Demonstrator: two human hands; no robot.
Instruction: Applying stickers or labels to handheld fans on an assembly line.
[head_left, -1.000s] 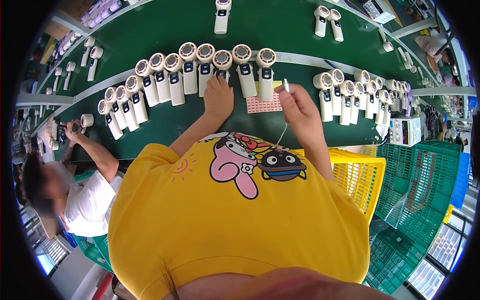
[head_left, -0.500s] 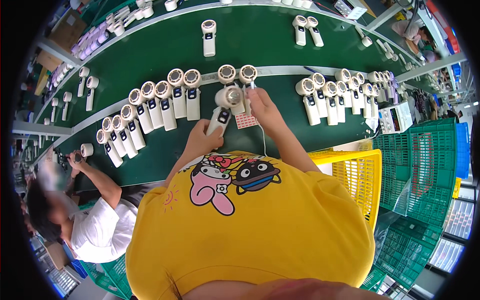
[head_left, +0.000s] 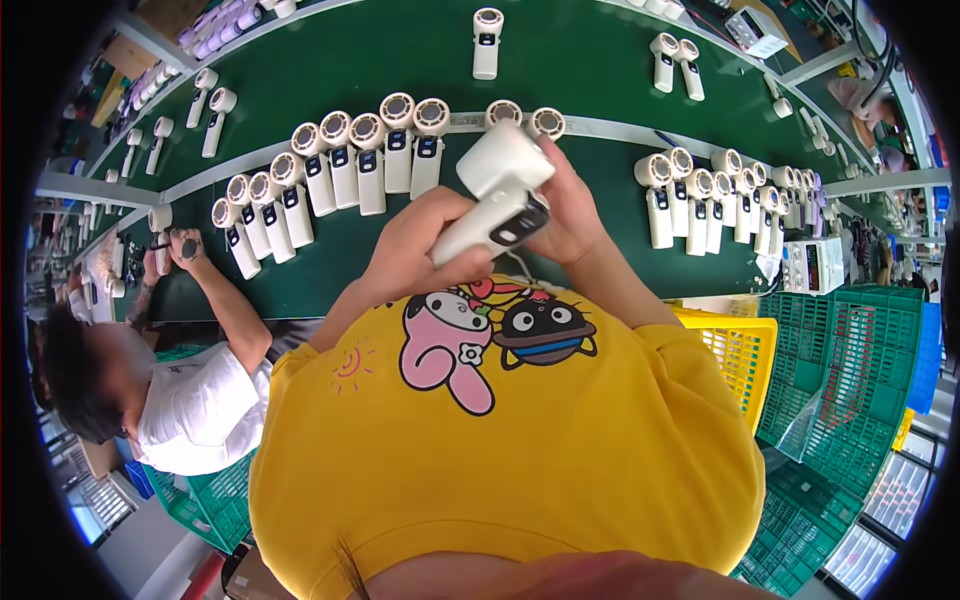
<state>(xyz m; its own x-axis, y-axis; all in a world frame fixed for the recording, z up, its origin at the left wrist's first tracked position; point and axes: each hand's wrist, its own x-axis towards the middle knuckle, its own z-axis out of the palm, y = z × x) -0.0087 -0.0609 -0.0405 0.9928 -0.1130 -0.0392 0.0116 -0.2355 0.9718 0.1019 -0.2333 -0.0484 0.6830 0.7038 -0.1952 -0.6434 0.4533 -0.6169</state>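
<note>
White handheld fan (head_left: 495,200) is lifted above the green bench (head_left: 600,60), in front of the row of fans (head_left: 370,160). Left hand (head_left: 420,250) wraps its handle; right hand (head_left: 565,205) cups the head. Best kept steady, screen facing up.

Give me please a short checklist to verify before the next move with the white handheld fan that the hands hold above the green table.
1. Left hand grips the handle of the white handheld fan: ok.
2. Right hand supports the fan at its head: ok.
3. Fan lifted off the green table, apart from the row of fans: ok.
4. Dark panel on the handle faces the camera: ok.
5. Thin white wire below the fan, attached or loose: cannot tell.
6. Co-worker's hands at the left stay away from the fan: ok.
</note>
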